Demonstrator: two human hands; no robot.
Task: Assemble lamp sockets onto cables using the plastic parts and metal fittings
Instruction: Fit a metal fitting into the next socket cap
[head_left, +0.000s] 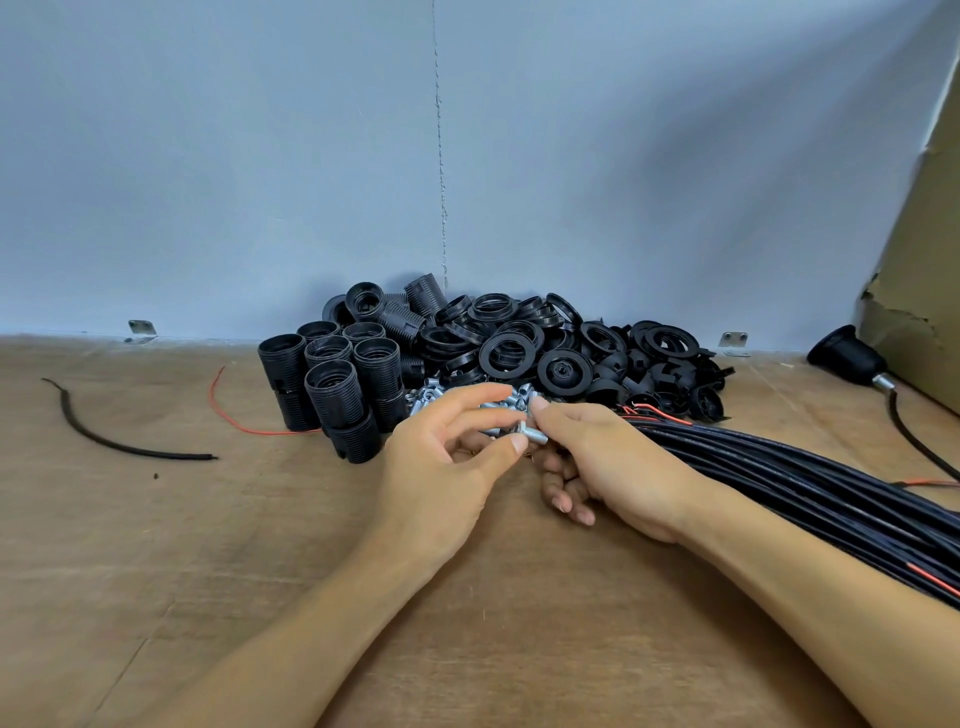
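- L hand and R hand are together at mid counter, meeting on one small metal fitting.
- R hand: fingers curled, pinching the fitting at its right end.
- L hand: thumb tip touches the fitting's left end and the index arches above. I can't tell if it truly grips.
- The fitting is held just above the counter, at the near edge of the heap of loose metal fittings.
- Threaded socket bodies, black, stand upright in a cluster left of the heap. More lie on their sides behind.
- Pile of black rings sits far centre, against the wall. Socket caps are to its right.
- Cable bundle runs from the caps toward near right, passing under the R forearm, with red cores at the ends.
- Far right: one assembled socket on cable, beside the cardboard box.
- Left: a loose black cable offcut and a thin red wire.
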